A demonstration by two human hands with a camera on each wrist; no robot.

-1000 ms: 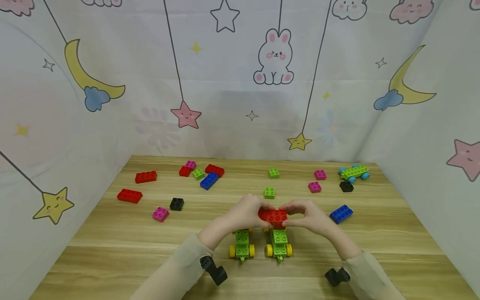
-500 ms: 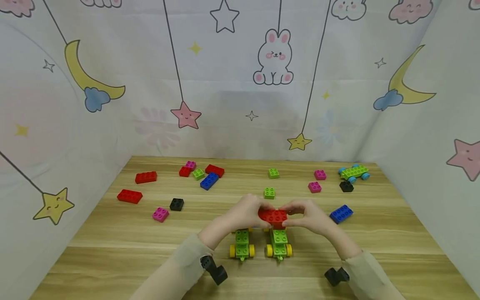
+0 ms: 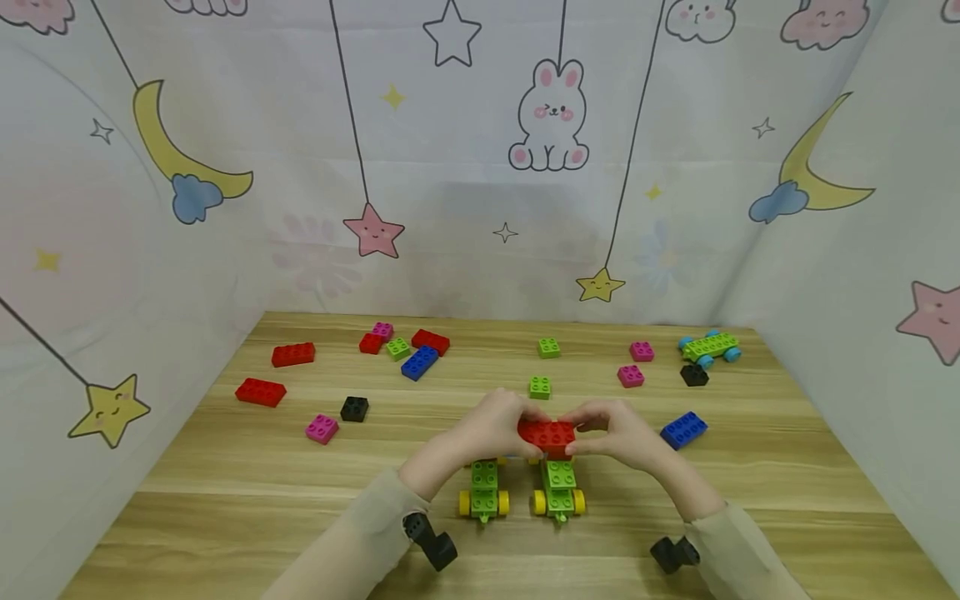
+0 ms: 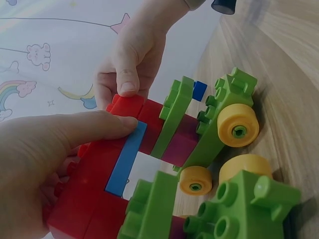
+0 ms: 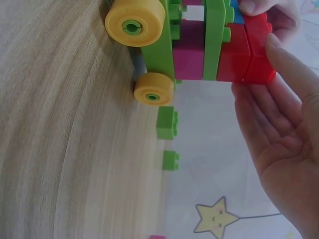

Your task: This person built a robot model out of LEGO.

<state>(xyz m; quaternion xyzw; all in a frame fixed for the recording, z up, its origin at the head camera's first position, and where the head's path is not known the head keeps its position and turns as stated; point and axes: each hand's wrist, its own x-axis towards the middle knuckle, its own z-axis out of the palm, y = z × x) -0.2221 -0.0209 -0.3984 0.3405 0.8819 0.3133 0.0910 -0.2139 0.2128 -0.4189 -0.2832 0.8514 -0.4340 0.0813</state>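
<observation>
Both hands hold a red brick (image 3: 551, 437) on top of a build that spans two green wheeled bases. My left hand (image 3: 491, 429) grips its left part; in the left wrist view the thumb lies along the red, its tip at a blue block (image 4: 126, 159). My right hand (image 3: 618, 433) pinches the other end between thumb and fingers. Under the red bricks come green plates (image 5: 213, 40), then a magenta brick (image 5: 188, 57), then a base with yellow wheels (image 5: 134, 22). The left base (image 3: 484, 492) stands parallel to the right base (image 3: 559, 492). The left hand covers the left top.
Loose bricks lie around on the wooden table (image 3: 300, 517): red bricks (image 3: 260, 392) at the left, a blue brick (image 3: 684, 429) at the right, a green brick (image 3: 540, 387) behind the hands. A green car base with blue wheels (image 3: 709, 347) stands back right. A printed cloth hangs behind.
The hands and the build keep their places. Only the head view shifts very slightly.
</observation>
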